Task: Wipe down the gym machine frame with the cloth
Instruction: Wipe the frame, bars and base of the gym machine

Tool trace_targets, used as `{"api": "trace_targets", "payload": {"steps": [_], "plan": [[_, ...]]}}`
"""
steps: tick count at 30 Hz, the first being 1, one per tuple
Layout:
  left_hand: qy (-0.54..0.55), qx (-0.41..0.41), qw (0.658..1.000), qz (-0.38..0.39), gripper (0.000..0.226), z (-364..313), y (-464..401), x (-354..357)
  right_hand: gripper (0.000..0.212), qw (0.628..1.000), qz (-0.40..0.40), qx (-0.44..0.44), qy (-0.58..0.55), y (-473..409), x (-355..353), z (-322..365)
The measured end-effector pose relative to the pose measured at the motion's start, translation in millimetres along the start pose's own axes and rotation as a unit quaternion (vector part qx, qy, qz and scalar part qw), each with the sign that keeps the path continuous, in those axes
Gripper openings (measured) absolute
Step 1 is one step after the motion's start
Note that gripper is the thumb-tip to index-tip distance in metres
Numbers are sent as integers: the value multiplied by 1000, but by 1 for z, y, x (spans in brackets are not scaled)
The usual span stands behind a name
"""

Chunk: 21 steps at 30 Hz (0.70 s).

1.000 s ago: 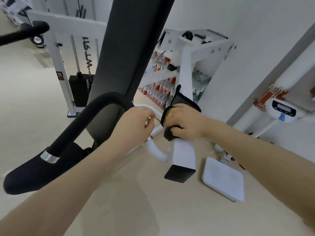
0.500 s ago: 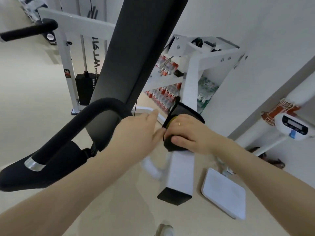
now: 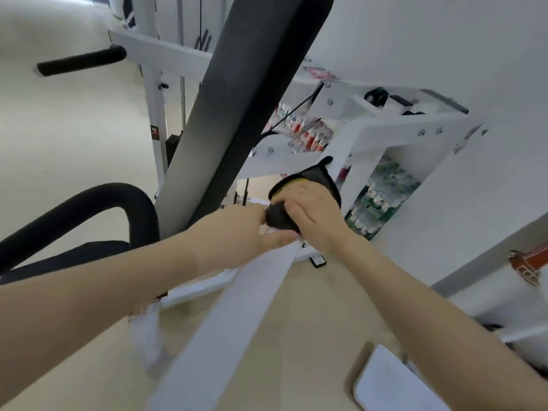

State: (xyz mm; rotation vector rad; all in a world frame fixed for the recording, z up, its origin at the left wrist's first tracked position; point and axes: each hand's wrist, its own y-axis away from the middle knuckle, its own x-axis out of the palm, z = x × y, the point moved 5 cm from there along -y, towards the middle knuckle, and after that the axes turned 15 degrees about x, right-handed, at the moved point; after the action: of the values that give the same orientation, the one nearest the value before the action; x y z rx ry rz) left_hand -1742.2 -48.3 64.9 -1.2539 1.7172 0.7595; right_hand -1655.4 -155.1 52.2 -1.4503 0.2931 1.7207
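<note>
A white gym machine frame [image 3: 249,295] runs as a slanted square beam from the lower middle up toward the centre. My right hand [image 3: 311,212] grips a black cloth [image 3: 314,176] with a yellow edge and presses it around the beam. My left hand [image 3: 246,229] lies just left of it, its fingers stretched out along the beam and touching the cloth's lower end. Part of the cloth is hidden under my right hand.
A dark padded backrest [image 3: 237,93] slants up at the centre. A black curved handle [image 3: 89,209] is at the left. Stacked bottle packs [image 3: 376,200] sit behind the frame by the white wall. A white flat scale [image 3: 394,384] lies on the beige floor at the lower right.
The view has tilted and moved closer, so the beam now runs longer through the picture. My right hand with the cloth has slid up the beam; my left hand has straightened along it.
</note>
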Motion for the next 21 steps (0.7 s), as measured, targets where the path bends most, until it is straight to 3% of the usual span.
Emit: {"api": "trace_targets", "payload": {"steps": [3,6,8,10,13,17,21], "plan": [[21,-45,998,46,46,-5,-14,9,46,997,33,-53,-39,-19,-6,-27],[55,-94,993,54,17,-1,-15,14,54,1000,2,16,-11,-56,-17,-80],[78,-119,989,44,18,-1,-15,15,53,999,4,49,18,-75,-20,-103],[88,-136,986,26,34,-2,-20,17,52,998,3,36,50,-82,-20,-108],[90,-157,983,1,45,-7,-34,16,51,998,-15,-47,44,-63,-15,-91],[80,-150,985,-21,43,-12,-69,6,45,992,22,-124,-28,-70,-13,-105],[81,-94,992,-17,48,-12,-117,-5,48,997,-46,-2,-65,-126,-27,-183]]}}
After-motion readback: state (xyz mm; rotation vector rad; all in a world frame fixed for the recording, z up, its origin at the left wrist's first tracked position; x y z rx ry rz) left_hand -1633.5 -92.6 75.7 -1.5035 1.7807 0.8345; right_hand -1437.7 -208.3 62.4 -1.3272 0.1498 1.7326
